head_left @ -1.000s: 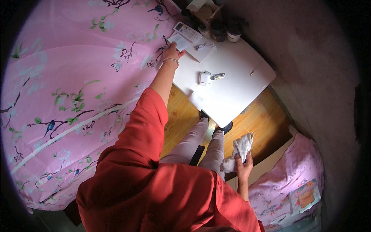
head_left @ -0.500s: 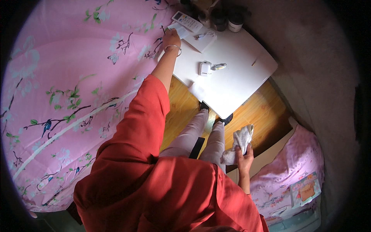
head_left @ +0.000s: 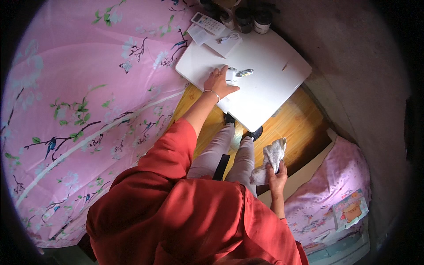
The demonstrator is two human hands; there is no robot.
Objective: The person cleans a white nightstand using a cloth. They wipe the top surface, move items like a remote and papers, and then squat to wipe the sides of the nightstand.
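My left hand (head_left: pixel 219 84) is spread over the white table (head_left: pixel 269 84), fingers and thumb apart beside a small white case (head_left: pixel 231 76) that looks like an earbud case. The fingertips reach its near side; whether they touch it I cannot tell. Just right of the case lies a shiny metal nail clipper (head_left: pixel 245 73). Low on the right, my right hand (head_left: pixel 277 177) is closed around a crumpled grey-white cloth (head_left: pixel 274 152), which sticks up past the fingers.
A white remote control (head_left: pixel 208 23), a small pale sheet (head_left: pixel 199 35), a white box (head_left: pixel 224 46) with a cable (head_left: pixel 229 38) and dark-lidded jars (head_left: pixel 262 21) crowd the table's far end. A pink flowered bedspread (head_left: pixel 88 88) lies left. A picture-covered packet (head_left: pixel 350 210) rests on pink fabric at right.
My left hand has let go of the pale sheet by the remote and come back toward me to the white case. My right hand still holds the cloth.
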